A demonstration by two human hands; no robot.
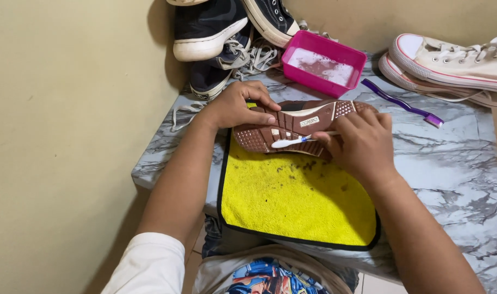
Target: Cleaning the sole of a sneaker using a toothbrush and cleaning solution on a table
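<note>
A brown shoe (297, 122) lies sole-up across the far edge of a yellow cloth (292, 201) with a black border. My left hand (238, 104) grips the shoe's heel end at the left. My right hand (363, 142) is closed on a white toothbrush (289, 142), whose head rests on the brown tread. Dark specks of dirt dot the cloth just below the shoe.
A pink tub (323, 63) of soapy water stands behind the shoe, a purple toothbrush (403, 103) beside it. Dark sneakers (221, 32) with loose laces pile in the back corner; white sneakers (450, 62) lie at the right. The marble tabletop (455, 163) meets a beige wall at left.
</note>
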